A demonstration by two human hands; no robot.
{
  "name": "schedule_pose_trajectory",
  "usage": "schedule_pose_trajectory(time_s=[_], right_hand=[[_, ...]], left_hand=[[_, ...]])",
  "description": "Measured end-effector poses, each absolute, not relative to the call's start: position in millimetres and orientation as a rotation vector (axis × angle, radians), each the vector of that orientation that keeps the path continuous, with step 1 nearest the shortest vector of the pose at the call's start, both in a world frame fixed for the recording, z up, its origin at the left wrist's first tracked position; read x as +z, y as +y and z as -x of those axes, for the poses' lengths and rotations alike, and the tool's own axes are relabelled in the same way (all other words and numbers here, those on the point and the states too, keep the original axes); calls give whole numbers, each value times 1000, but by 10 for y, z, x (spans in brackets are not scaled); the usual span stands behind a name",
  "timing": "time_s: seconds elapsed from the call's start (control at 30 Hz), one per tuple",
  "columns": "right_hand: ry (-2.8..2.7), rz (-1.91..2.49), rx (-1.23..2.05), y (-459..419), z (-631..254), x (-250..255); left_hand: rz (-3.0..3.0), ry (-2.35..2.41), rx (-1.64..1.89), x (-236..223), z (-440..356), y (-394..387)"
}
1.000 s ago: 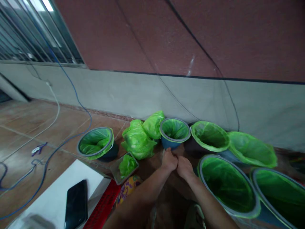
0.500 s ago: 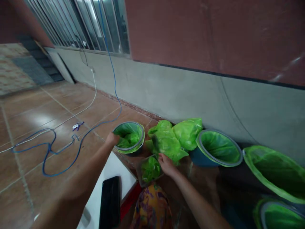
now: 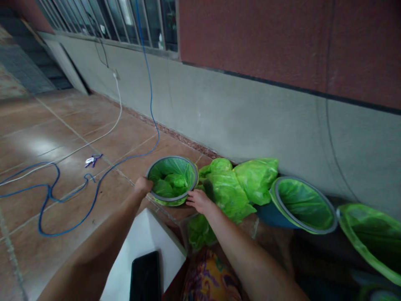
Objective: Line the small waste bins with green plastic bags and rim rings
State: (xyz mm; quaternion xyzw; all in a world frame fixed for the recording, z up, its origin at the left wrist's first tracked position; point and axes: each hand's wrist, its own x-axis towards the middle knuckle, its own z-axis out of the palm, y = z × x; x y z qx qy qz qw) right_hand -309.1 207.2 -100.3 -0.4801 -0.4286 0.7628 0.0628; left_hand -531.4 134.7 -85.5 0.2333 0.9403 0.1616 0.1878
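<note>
A small dark bin [image 3: 172,161] lined with a green bag stands on the tiled floor by the wall. My left hand [image 3: 143,185] is curled on the bin's left rim. At the front right of the rim my right hand [image 3: 197,200] rests with its fingers spread, holding nothing. Crumpled green bag material lies inside the bin. Just to the right lie bunched green bags [image 3: 238,184], and a clear tray [image 3: 197,230] holding more green bags sits below my right forearm.
More green-lined bins [image 3: 302,205] stand in a row along the grey wall to the right. A blue cable [image 3: 62,192] and a white cable [image 3: 103,129] trail over the floor at the left. A black phone [image 3: 145,276] lies on a white surface near me.
The view swung left along the row of bins. My left hand reached out to the small bin's left rim, and my right hand moved from the clear tray up to the bin's right rim.
</note>
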Motion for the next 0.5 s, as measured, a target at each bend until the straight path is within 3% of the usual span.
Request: schedule_pose_trajectory(time_s=[0.17,0.33,0.5], right_hand=[[-1163,1410,2125,2065,2510,-420],[-1121,1507,1862,1885,1410,204],[-1101,1735,1697,1536,199,436]], left_hand=[[-1028,2659,253,-58,4985,1456],[-1444,2620,258,828,3929,1384],[-1705,2419,271,1089,2729,1311]])
